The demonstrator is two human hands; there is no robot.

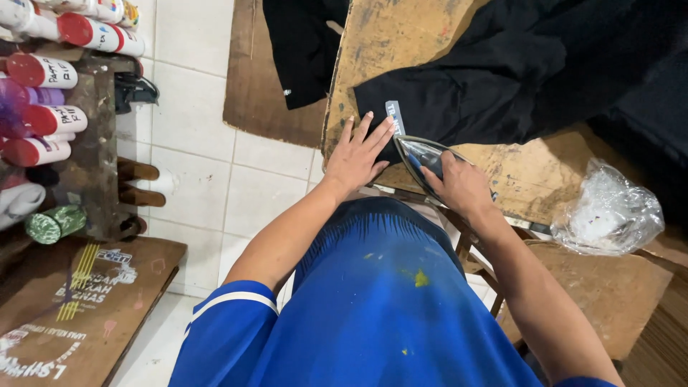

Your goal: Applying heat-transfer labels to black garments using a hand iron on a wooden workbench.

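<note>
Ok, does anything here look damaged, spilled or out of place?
The wooden board under the black garment is scuffed and stained. Yellow paint spots mark the blue shirt. The right hand grips an iron; the left hand lies flat.

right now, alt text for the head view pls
Seen from above, a person's right hand grips an iron at the edge of a black garment on a worn wooden board, while the left hand lies flat beside it.

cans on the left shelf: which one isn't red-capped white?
The green glittery can, lying on its side at the shelf's lower edge, below the red-capped white cans. It is the only green one.
</note>
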